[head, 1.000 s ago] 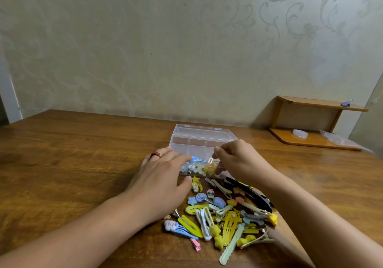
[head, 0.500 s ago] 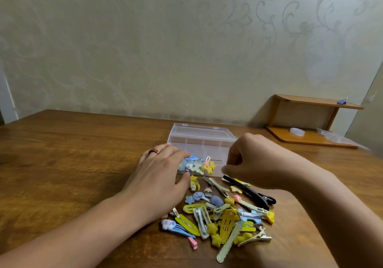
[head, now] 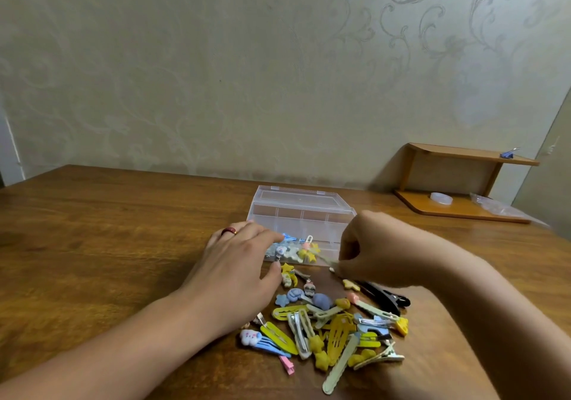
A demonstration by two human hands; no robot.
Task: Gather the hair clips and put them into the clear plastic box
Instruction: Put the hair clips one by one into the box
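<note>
Lying heaped, pastel hair clips (head: 327, 325), several inside clear plastic box (head: 301, 214)

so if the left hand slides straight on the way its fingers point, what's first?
Likely the clear box: the left hand lies flat, fingertips pointing at its near-left corner, already at or on the wall. Clips lie just behind it. Depth unclear.

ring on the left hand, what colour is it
Dark red, with a thin gold edge. The ring shows in the head view, on the left hand.
</note>
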